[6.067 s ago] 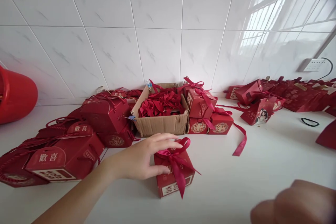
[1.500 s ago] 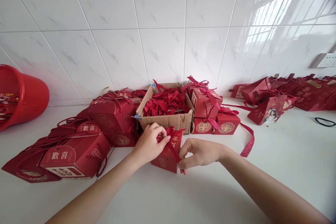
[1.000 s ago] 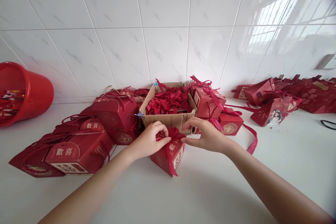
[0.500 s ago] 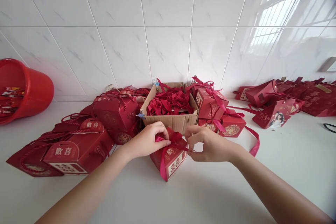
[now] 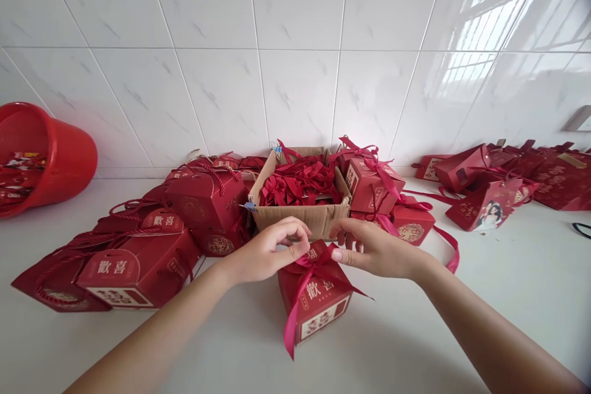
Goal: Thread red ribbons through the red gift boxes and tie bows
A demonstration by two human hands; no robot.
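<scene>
A red gift box [image 5: 325,295] with white lettering sits on the table in front of me. A crimson satin ribbon [image 5: 302,286] is tied in a bow on its top, one tail hanging down the front and another pointing right. My left hand [image 5: 272,250] is at the left loop of the bow, thumb and fingers curled in on it. At the right loop, my right hand [image 5: 376,250] has its thumb against the ribbon, with the other fingers bent behind. The fingers partly cover the loop ends.
Behind the box stands a cardboard carton [image 5: 295,220] full of red ribbons. Red gift boxes with cords [image 5: 133,265] are piled at left, near a red bucket [image 5: 69,157]. Boxes with bows [image 5: 372,181] and red bags [image 5: 484,209] lie right, before a tiled wall [image 5: 300,98].
The gift box has come nearer to me and slightly right, turning a little. Its bow now shows more fully. My right hand has let go of the ribbon tail and is at the loop.
</scene>
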